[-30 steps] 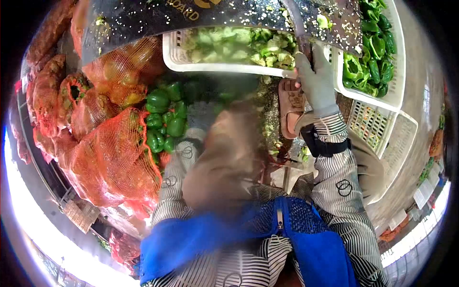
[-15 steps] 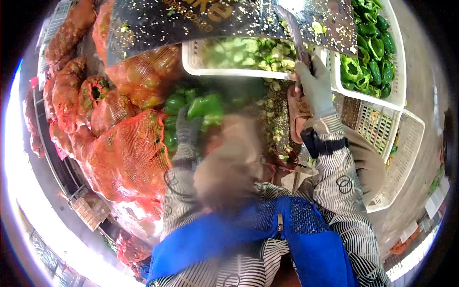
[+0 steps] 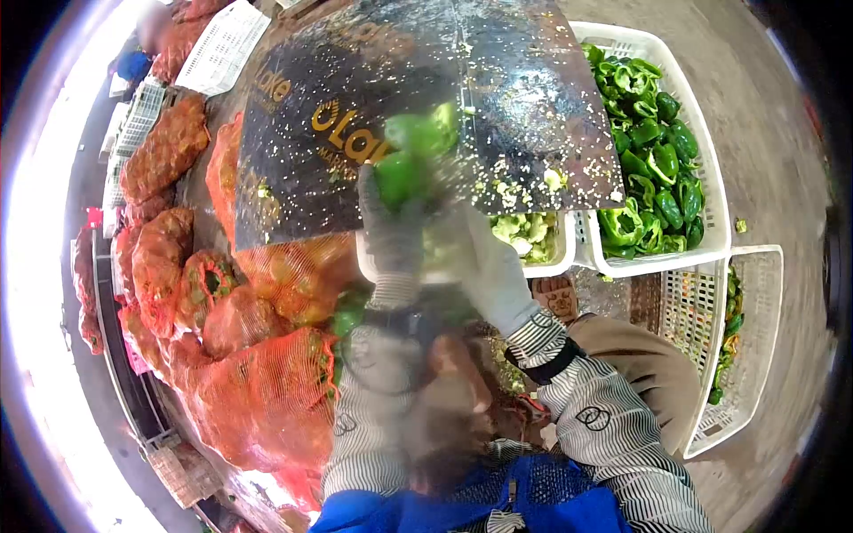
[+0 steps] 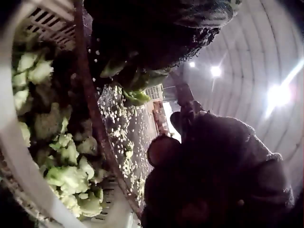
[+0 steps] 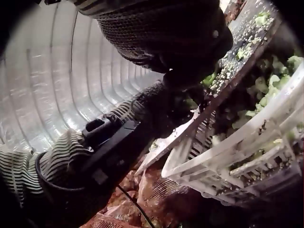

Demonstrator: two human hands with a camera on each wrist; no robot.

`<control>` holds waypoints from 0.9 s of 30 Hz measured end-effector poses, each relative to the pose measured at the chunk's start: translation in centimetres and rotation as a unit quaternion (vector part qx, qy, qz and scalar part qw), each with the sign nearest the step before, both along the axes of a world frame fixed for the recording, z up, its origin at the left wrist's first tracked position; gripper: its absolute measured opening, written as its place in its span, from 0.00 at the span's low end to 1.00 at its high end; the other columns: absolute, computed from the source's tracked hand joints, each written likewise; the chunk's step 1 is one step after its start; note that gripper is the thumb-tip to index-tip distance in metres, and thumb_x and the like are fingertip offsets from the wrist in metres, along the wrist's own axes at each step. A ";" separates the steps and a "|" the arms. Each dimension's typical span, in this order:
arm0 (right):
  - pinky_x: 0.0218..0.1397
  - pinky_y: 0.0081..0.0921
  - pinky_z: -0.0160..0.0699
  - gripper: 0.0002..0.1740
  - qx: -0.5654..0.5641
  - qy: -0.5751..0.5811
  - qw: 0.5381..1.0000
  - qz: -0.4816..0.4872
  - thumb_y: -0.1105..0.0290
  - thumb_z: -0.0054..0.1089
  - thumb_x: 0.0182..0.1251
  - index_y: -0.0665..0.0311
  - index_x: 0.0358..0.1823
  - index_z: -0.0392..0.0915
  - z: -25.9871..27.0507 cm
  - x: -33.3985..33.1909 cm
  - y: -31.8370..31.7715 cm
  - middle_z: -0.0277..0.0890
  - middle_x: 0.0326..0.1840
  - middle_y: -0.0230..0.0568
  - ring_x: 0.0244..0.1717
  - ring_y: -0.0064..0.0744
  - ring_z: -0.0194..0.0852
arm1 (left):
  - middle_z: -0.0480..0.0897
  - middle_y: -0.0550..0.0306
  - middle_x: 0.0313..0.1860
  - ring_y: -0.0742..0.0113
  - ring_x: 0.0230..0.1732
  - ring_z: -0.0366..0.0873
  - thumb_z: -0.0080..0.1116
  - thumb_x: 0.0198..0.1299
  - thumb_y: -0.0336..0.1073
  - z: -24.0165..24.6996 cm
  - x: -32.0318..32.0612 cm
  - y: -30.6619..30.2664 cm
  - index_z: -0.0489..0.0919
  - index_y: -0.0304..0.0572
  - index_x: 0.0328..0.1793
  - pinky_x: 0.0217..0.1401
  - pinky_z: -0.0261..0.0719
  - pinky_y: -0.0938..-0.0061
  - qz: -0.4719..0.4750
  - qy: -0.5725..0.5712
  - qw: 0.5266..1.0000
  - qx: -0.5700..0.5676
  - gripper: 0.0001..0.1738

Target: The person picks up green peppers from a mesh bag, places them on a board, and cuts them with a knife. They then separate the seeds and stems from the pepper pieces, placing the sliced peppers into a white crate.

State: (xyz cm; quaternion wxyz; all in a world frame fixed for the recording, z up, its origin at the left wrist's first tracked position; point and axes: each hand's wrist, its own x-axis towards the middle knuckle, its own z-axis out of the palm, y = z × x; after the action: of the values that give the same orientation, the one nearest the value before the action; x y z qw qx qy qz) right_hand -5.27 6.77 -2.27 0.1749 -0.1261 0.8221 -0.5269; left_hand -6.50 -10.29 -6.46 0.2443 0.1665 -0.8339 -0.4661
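Over the near edge of the dark board (image 3: 551, 115), our two gloved hands work close together. Our left hand (image 3: 391, 235) is gripping a green pepper (image 3: 402, 180), and its fingers are bent around it. The pepper is above the board surface; it is blurred, so we cannot tell if it is one piece or several. Our right hand (image 3: 490, 266) is closed around the handle of a knife (image 4: 184, 92), at 4 o'clock of the pepper. Knife and hand are dark in the left wrist view.

At 12 o'clock of our hands, the board carries many pale seeds and a few green scraps. Just by our hands, toward 3 o'clock, a white crate (image 3: 549, 269) with pale green pieces sits partly under the board. Between 2 and 3 o'clock, another white crate (image 3: 662, 265) holds many green peppers, some of them opened. At 4 o'clock lies a lower crate (image 3: 695, 311). Red mesh sacks (image 3: 258, 400) lie between 7 and 8 o'clock, and an empty-looking pale crate (image 3: 224, 46) is farther, at 10 o'clock.
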 end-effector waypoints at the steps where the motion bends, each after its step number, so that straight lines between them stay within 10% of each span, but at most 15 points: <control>1: 0.42 0.39 0.82 0.34 -0.030 0.016 0.999 -0.003 0.70 0.53 0.65 0.67 0.73 0.57 -0.2 0.0 -0.1 0.79 0.43 0.59 0.39 0.49 0.82 | 0.68 0.44 0.72 0.57 0.63 0.74 0.58 0.57 0.21 1.8 0.1 1.1 0.50 0.48 0.82 0.62 0.78 0.71 0.037 -0.085 0.996 0.005 0.47; 11: 0.37 0.37 0.83 0.22 0.056 0.012 0.994 0.097 0.72 0.49 0.70 0.72 0.63 0.61 0.5 -2.5 -2.2 0.78 0.34 0.56 0.34 0.46 0.82 | 0.72 0.42 0.65 0.57 0.55 0.77 0.59 0.59 0.25 3.1 1.1 0.1 0.52 0.46 0.80 0.55 0.81 0.68 -0.036 -0.075 0.982 0.169 0.43; 14: 0.36 0.33 0.85 0.17 0.144 -0.001 0.977 0.155 0.74 0.49 0.72 0.72 0.58 0.63 -0.3 -3.9 -4.5 0.77 0.33 0.53 0.34 0.41 0.81 | 0.71 0.43 0.66 0.57 0.56 0.77 0.60 0.59 0.27 2.7 0.9 -0.5 0.52 0.45 0.79 0.55 0.81 0.66 0.044 -0.208 0.974 0.079 0.43; 18: 0.37 0.31 0.88 0.14 0.208 0.015 0.955 0.210 0.77 0.48 0.71 0.74 0.55 0.64 -0.2 -5.2 -5.3 0.77 0.36 0.53 0.34 0.39 0.81 | 0.72 0.42 0.65 0.56 0.55 0.79 0.62 0.61 0.29 0.5 0.6 -2.3 0.51 0.46 0.80 0.58 0.80 0.64 -0.041 -0.059 0.993 0.090 0.44; 20: 0.37 0.30 0.88 0.15 0.199 0.034 0.959 0.200 0.80 0.48 0.70 0.73 0.56 0.64 -1.0 -4.8 -5.0 0.77 0.37 0.52 0.34 0.40 0.81 | 0.71 0.41 0.67 0.52 0.59 0.78 0.61 0.61 0.30 -4.8 0.2 -5.4 0.50 0.46 0.80 0.61 0.79 0.61 -0.005 -0.077 0.991 -0.107 0.44; 21: 0.37 0.30 0.88 0.16 0.190 0.021 0.964 0.187 0.79 0.47 0.70 0.73 0.57 0.63 -0.9 -4.3 -4.4 0.77 0.36 0.52 0.34 0.40 0.81 | 0.69 0.40 0.69 0.48 0.61 0.76 0.61 0.63 0.33 0.1 -0.5 -2.9 0.46 0.45 0.81 0.62 0.78 0.57 0.030 -0.167 0.985 0.038 0.45; 27: 0.42 0.30 0.88 0.26 0.092 -0.048 0.984 0.147 0.72 0.51 0.70 0.69 0.68 0.61 0.3 0.2 3.7 0.79 0.50 0.54 0.36 0.35 0.83 | 0.71 0.32 0.68 0.41 0.63 0.75 0.63 0.60 0.58 -2.1 -5.0 -9.0 0.51 0.41 0.80 0.63 0.77 0.59 0.140 -0.169 0.975 -0.019 0.51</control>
State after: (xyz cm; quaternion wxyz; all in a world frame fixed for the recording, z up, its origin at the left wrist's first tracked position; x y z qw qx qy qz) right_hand -5.10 10.51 -2.01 0.3008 -0.2035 0.8302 -0.4228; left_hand -11.46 -19.30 -8.52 0.1658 0.3537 -0.8400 -0.3765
